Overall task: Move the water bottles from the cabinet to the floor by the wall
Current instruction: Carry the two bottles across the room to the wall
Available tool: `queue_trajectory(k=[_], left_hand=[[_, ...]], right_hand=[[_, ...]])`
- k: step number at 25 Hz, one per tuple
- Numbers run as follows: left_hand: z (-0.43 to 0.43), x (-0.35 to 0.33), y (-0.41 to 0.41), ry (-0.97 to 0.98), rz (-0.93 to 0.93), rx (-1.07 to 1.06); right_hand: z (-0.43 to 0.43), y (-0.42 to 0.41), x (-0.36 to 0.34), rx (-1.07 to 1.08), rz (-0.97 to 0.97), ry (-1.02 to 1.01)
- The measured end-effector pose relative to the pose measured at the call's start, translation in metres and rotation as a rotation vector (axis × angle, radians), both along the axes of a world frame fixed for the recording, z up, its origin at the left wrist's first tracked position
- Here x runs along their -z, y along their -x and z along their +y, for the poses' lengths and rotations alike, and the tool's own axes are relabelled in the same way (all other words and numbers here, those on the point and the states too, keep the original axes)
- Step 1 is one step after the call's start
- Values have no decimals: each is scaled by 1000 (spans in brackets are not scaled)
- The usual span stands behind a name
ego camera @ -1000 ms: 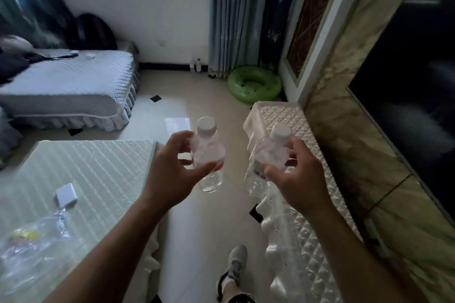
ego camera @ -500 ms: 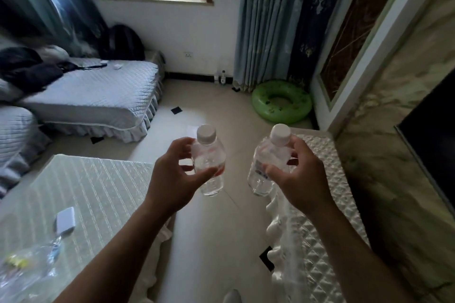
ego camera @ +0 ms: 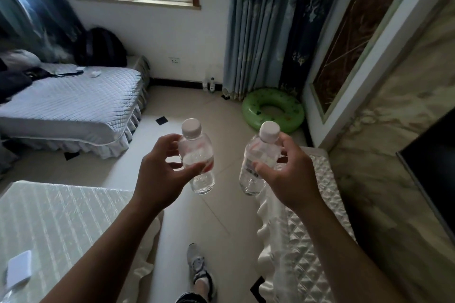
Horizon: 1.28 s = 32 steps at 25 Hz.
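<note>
— Which step?
— The carrying. The left hand [ego camera: 160,174] curls its fingers round one clear plastic bottle with white cap [ego camera: 198,155]; the right hand [ego camera: 289,176] grips a second clear bottle [ego camera: 256,157], both in the air.
— Next?
— To the far white wall [ego camera: 172,39], likely; set them upright.

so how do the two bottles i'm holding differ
The left bottle stands nearly upright; the right bottle leans, cap toward the right. The left bottle's label shows red; the right bottle's shows dark print. Both are clear with white caps.
</note>
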<state>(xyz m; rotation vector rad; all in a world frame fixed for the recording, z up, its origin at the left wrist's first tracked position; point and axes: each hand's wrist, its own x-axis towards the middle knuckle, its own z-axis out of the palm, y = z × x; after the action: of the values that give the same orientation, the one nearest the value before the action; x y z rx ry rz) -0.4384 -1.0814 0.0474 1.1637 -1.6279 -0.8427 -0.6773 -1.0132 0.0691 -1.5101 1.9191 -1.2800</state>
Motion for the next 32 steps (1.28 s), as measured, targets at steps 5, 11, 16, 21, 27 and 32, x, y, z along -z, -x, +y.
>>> queue_trajectory(k=[5, 11, 16, 21, 27, 32], left_hand=[[-108, 9, 10, -26, 52, -2], [-234, 5, 13, 4, 30, 6], [-320, 0, 19, 20, 18, 22], [-394, 7, 32, 45, -11, 2], [-505, 10, 62, 65, -39, -44], [-605, -3, 96, 54, -31, -106]], right_hand=[[-106, 8, 4, 11, 40, -11], [-229, 11, 1, 15, 53, -8], [-310, 18, 1, 29, 54, -20], [-384, 32, 6, 17, 61, -49], [-511, 65, 16, -59, 38, -36], [-627, 102, 0, -120, 32, -7]])
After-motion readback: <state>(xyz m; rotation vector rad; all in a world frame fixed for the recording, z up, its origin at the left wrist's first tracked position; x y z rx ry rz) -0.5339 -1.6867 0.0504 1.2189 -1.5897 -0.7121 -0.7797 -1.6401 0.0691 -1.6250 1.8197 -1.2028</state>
